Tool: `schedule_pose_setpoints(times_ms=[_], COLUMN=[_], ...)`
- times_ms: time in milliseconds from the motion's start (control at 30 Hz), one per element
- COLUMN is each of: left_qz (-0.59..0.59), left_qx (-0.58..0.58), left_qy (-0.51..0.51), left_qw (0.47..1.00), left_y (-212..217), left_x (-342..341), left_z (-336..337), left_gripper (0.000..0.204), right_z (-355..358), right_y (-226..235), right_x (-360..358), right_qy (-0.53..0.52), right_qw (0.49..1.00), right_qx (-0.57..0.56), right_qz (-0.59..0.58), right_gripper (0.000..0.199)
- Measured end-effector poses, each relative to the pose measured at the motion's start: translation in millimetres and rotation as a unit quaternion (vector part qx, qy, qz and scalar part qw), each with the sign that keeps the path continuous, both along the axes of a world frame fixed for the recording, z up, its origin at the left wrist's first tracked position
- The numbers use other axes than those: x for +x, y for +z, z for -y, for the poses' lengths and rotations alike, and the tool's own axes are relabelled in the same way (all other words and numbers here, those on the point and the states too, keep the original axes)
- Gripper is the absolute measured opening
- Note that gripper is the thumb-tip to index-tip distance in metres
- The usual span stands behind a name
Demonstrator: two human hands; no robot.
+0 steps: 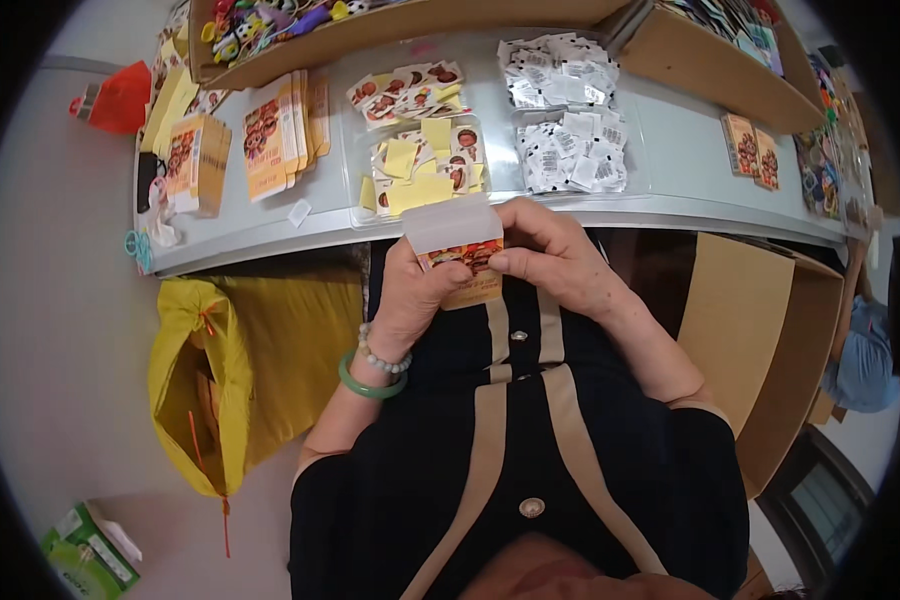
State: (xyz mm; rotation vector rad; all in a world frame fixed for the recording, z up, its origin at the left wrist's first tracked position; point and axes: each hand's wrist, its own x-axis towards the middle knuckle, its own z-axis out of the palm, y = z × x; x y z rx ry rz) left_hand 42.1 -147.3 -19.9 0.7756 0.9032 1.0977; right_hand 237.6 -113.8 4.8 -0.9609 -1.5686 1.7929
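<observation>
In front of my chest, at the table's near edge, I hold a small printed orange and yellow carton (477, 291) with its pale flap standing up at the top. My left hand (413, 288) grips it from the left side, the thumb across its front. My right hand (560, 258) closes on its upper right edge with thumb and fingers; whether something small is pinched there I cannot make out. Just beyond lie a clear tray of cards and yellow slips (420, 165) and a clear tray of small white packets (573, 150).
Flattened cartons (270, 135) and a carton stack (198, 165) lie at the left. Two finished-looking cartons (753, 152) sit at the right. A cardboard box of colourful trinkets (410, 35) stands at the back. Below are a yellow sack (300, 350) and an open cardboard box (735, 330).
</observation>
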Motion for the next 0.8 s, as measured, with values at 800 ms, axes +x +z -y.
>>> schedule_pose_setpoints(times_ms=[800], left_qz=[0.005], left_qx=[0.096], left_qy=[0.114], left_qw=[0.989], left_y=[-4.3], left_x=[-6.5], left_z=[17.9], left_gripper=[0.039], right_z=[5.9], right_y=[-16.9], right_x=[-6.4], right_qy=[-0.062], right_qw=[0.995], right_qx=[-0.056], right_qz=[-0.053], right_gripper=[0.032])
